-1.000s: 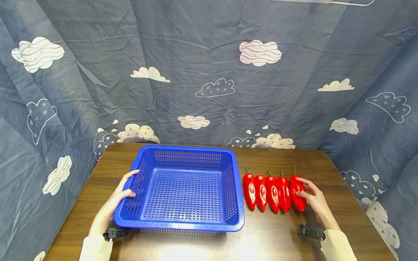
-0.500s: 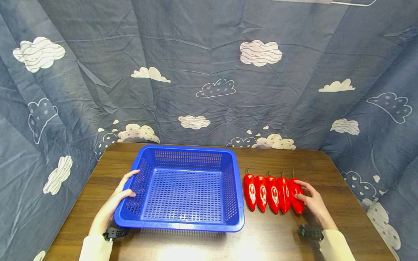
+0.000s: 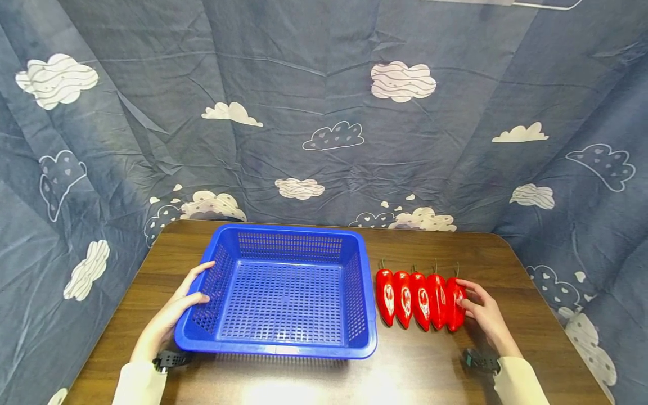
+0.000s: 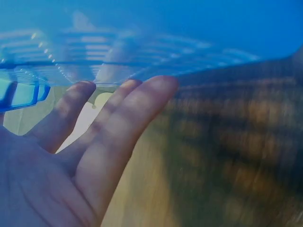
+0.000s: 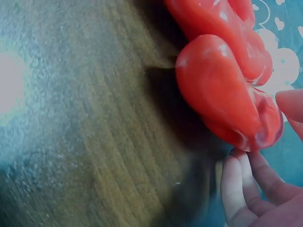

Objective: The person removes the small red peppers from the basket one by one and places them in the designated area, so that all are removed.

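Observation:
At the left of the blue perforated plastic basket (image 3: 283, 350), my left hand (image 3: 169, 318) grips the rim, thumb and index fingertip over it. The left wrist view shows other fingers (image 4: 111, 127) held against the basket's outer side. Glossy long red peppers (image 3: 422, 301) with green stems lie side by side to the right of the basket. My right hand (image 3: 486, 315) is at the rightmost red pepper (image 3: 454, 315), fingertips at its right side. From the right wrist, the fingers (image 5: 232, 184) touch that pepper's side while the thumb (image 5: 291, 106) stands off above.
Everything rests on a brown wood-grain table (image 3: 415, 365), with bright glare along its front. A dark blue curtain (image 3: 324, 163) with cloud prints hangs behind it and at both sides. The basket takes up the table's left middle.
The rightmost pepper has slid left, closing its gap with the row, and now lies more upright along the others. My right hand moved slightly left with it. The left hand keeps its place.

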A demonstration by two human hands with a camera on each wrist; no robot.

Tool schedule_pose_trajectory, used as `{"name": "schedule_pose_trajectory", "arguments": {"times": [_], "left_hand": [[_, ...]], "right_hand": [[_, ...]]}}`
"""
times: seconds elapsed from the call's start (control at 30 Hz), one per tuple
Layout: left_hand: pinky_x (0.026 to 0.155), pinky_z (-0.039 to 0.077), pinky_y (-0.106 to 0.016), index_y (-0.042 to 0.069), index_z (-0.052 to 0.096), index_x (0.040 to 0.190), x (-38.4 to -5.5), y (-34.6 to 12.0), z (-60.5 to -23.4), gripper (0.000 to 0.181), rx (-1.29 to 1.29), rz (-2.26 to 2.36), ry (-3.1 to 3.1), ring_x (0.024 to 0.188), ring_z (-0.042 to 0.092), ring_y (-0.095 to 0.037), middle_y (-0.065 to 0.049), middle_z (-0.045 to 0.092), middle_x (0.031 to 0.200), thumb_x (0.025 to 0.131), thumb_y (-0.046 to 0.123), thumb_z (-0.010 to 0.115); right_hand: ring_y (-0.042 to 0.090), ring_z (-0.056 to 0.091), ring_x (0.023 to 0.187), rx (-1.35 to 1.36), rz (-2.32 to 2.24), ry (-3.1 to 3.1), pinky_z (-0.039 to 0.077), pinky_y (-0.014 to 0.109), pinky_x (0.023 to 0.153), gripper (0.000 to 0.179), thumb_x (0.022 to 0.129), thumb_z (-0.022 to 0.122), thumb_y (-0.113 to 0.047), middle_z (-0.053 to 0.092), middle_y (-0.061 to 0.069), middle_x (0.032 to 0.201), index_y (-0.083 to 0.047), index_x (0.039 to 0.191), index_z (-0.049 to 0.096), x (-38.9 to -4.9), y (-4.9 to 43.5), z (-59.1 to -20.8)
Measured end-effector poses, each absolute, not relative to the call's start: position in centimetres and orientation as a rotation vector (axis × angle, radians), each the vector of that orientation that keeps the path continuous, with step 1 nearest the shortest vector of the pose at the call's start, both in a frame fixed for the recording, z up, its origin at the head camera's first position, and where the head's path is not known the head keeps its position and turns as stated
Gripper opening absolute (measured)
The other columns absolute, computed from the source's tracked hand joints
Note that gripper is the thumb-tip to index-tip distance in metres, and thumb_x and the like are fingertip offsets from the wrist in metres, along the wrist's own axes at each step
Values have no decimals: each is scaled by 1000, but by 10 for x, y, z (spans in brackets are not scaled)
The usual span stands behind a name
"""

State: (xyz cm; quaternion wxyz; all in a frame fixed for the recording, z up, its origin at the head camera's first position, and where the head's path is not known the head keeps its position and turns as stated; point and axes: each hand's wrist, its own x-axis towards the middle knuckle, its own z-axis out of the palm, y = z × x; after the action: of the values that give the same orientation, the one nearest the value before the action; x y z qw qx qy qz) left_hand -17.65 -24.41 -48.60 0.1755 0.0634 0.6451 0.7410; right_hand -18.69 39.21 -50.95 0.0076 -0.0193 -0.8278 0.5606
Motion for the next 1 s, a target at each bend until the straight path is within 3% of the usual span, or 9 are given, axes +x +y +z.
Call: {"name": "schedule_pose_trajectory", "arguments": {"times": [0.13, 0.27, 0.37, 0.5, 0.67, 0.77, 0.93, 1.0], "left_hand": [[73, 44, -54, 25, 15, 143, -178, -248, -484, 62, 213, 2058, 1897, 103, 47, -38, -26, 19, 134, 91, 7, 44], [78, 46, -41, 21, 15, 143, -179, -250, -481, 61, 271, 1956, 2115, 110, 45, -22, -23, 20, 139, 92, 13, 47], [80, 44, -31, 18, 16, 144, -180, -252, -476, 61, 338, 1857, 2298, 115, 40, -17, -23, 23, 139, 92, 14, 48], [77, 45, -30, 13, 16, 143, -178, -255, -467, 59, 444, 1783, 2397, 112, 43, -34, -28, 24, 135, 92, 12, 46], [77, 45, -28, 7, 17, 142, -173, -260, -454, 57, 510, 1710, 2460, 110, 41, -46, -27, 17, 140, 93, 10, 44], [83, 43, -35, 8, 17, 143, -168, -263, -446, 58, 499, 1584, 2582, 115, 37, -47, -26, 18, 140, 93, 13, 46], [86, 32, -59, 15, 16, 144, -160, -263, -432, 62, 473, 1446, 2697, 119, 29, -49, -23, 19, 142, 91, 17, 49], [88, 28, -61, 15, 17, 144, -158, -261, -426, 64, 485, 1396, 2734, 121, 25, -49, -22, 19, 142, 90, 18, 51]], "right_hand": [[-1, 51, 87, -102, 1683, -2592, 47, 22, 66, 45, 86, 54, -12, 47, 13, 115, -6, 129, 43, -188, 395, -510], [1, 50, 89, -132, 1604, -2582, 46, 26, 66, 45, 85, 56, -11, 46, 17, 118, -7, 129, 45, -191, 395, -506], [7, 50, 94, -119, 1591, -2577, 45, 27, 68, 45, 84, 57, -13, 45, 19, 120, -11, 128, 47, -195, 395, -503], [11, 51, 97, -68, 1615, -2524, 45, 25, 69, 44, 84, 59, -14, 49, 15, 119, -14, 127, 50, -200, 395, -505], [4, 54, 88, 48, 1604, -2481, 46, 19, 68, 44, 85, 58, -15, 52, 9, 114, -9, 128, 48, -199, 377, -488], [0, 54, 87, 90, 1536, -2521, 44, 16, 70, 45, 87, 54, -15, 49, 9, 116, -4, 129, 44, -193, 359, -468], [-2, 50, 93, 145, 1417, -2604, 40, 13, 74, 43, 90, 50, -12, 46, 17, 121, 0, 130, 41, -187, 336, -447], [4, 49, 98, 167, 1384, -2628, 39, 15, 77, 43, 91, 49, -13, 44, 20, 123, 0, 131, 40, -186, 329, -441]]}}
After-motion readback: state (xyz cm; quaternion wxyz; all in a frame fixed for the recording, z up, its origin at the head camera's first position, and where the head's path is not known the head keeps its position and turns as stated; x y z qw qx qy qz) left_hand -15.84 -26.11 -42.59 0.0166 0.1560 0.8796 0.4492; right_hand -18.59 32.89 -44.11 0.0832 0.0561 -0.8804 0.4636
